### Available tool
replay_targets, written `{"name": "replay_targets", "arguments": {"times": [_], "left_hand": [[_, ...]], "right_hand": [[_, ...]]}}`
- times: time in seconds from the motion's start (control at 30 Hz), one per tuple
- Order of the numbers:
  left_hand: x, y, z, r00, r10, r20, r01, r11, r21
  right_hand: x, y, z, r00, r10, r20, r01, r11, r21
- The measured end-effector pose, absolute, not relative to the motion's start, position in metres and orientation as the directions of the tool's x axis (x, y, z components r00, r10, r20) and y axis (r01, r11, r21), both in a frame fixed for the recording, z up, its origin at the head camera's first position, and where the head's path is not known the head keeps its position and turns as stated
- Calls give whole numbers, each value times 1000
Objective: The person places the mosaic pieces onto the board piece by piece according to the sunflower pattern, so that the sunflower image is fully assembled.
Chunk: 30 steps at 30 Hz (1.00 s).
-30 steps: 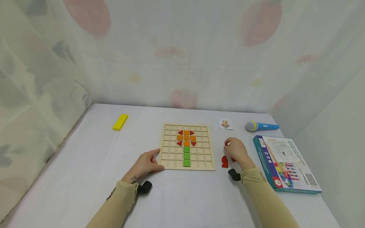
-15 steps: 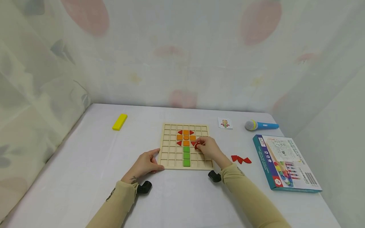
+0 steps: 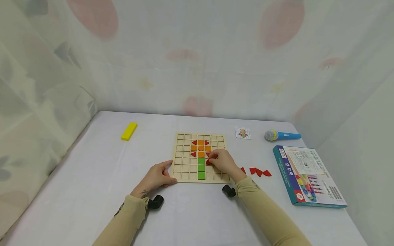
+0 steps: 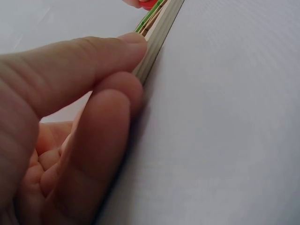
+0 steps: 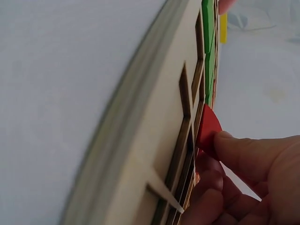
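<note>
- Your right hand (image 3: 226,162) pinches the tile (image 5: 209,129), likely light, stiff; hold its edges.
- Your left hand (image 3: 157,176) apparently grips the near left corner of the board (image 3: 186,169).

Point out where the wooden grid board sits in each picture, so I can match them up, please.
Head: the wooden grid board lies just below the middle, with the left hand at its near left corner.
Left wrist: only a thin slice, at the top, beyond the thumb.
Right wrist: a slanting band from the bottom edge to the top.
Shared landmark: the green tiles set in it.
</note>
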<state>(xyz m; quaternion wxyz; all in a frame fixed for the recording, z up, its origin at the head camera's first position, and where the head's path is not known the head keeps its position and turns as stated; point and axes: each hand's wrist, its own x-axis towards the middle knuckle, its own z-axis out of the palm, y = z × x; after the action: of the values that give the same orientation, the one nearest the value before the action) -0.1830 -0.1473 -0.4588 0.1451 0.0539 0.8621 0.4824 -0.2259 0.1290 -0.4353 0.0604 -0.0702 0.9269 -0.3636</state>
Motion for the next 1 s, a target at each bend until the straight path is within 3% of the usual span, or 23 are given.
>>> {"name": "replay_targets", "arguments": {"times": [0.53, 0.77, 1.0], "left_hand": [[-182, -149, -459, -949, 247, -194, -43, 511, 859], [-182, -148, -457, -951, 236, -198, -51, 514, 856], [-182, -148, -458, -953, 229, -200, -53, 523, 851]], "right_hand": [[-226, 125, -435, -980, -188, -58, -119, 802, -586], [-225, 147, -421, -987, -141, -79, -71, 817, -572], [-222, 192, -410, -982, -35, -185, 41, 918, -394]]}}
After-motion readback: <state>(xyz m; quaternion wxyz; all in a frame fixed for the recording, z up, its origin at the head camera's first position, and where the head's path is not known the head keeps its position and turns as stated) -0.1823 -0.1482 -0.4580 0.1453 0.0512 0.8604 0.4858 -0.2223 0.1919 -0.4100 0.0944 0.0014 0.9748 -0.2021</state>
